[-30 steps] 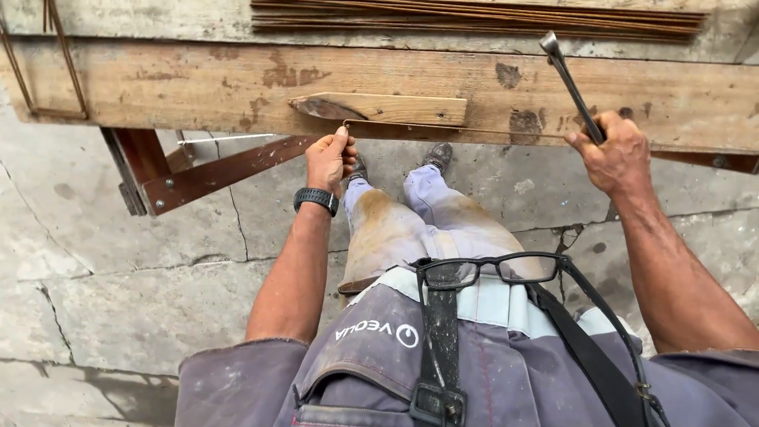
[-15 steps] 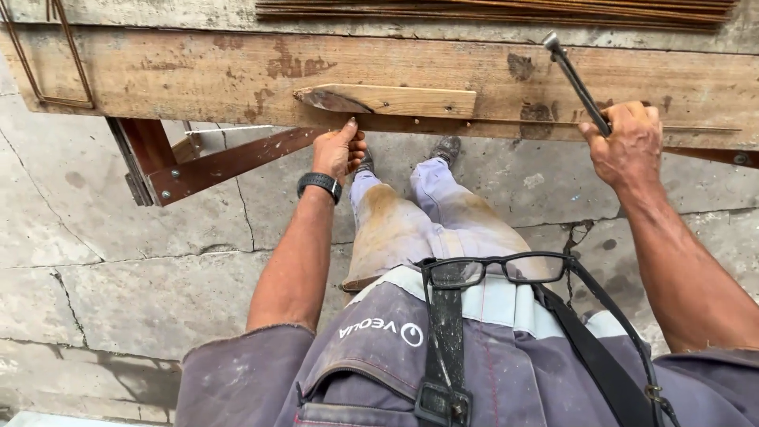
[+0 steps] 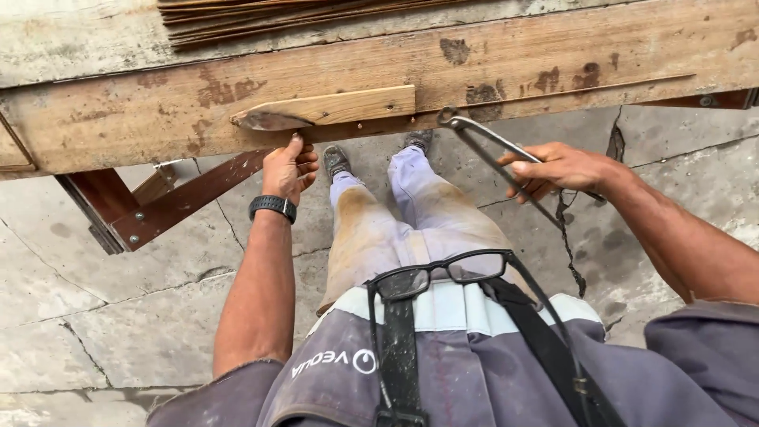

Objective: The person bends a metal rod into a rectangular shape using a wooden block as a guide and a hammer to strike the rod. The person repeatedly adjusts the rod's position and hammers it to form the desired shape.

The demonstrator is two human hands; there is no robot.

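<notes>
Two hands | left hand point(image 3: 291, 168) pinches under wooden wedge point(image 3: 332, 107) | right hand point(image 3: 558, 168) grips pincers point(image 3: 489, 146), below plank point(image 3: 474, 71)

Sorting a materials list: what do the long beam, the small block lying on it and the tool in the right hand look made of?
Beam: rough, stained bare wood with visible grain. Small block: paler wood, unpainted. Tool: probably steel, dull grey thin handles, held in the right hand.

Cracked concrete floor point(image 3: 103, 316). Red-brown wooden trestle leg point(image 3: 186, 202) w/ screws, under the bench. Bundle of thin rusty rods point(image 3: 261, 12) at top. Black-framed glasses point(image 3: 439, 273) hang on grey overalls. Black wristwatch point(image 3: 273, 207).
</notes>
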